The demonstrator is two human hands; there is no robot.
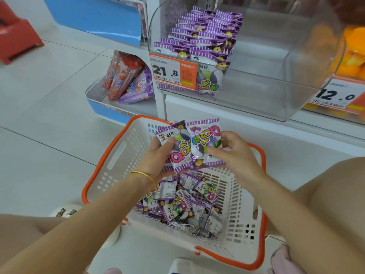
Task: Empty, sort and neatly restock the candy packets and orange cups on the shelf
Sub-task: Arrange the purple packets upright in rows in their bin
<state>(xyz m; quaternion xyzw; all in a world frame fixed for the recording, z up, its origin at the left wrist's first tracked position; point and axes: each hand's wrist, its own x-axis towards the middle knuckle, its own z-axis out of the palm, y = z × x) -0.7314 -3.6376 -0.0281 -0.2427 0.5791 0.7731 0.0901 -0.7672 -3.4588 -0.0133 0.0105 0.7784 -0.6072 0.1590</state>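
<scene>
Candy packets (205,34) were partly restocked; two were pinched by left hand (158,161) and right hand (235,151), many left in the basket (114,155).

White slotted basket (118,155) with an orange rim, standing on pale floor tiles (49,115). Well up-left of the basket, a red stand (17,36) on the tiles. Above the basket, a glossy blue panel (94,14). Just above the basket's far rim, an orange-and-white price tag (167,73) reading 21.8. Up-right of the basket, a second tag (335,95) reading 12.0. Near the basket's far-left corner, long red wrapped packs (118,76) leaning in a low white tray (94,96). Beside the basket's near-left corner, a white slipper (65,211) with brown marks. Off its near-right corner, a fold of pink cloth (282,260).
</scene>
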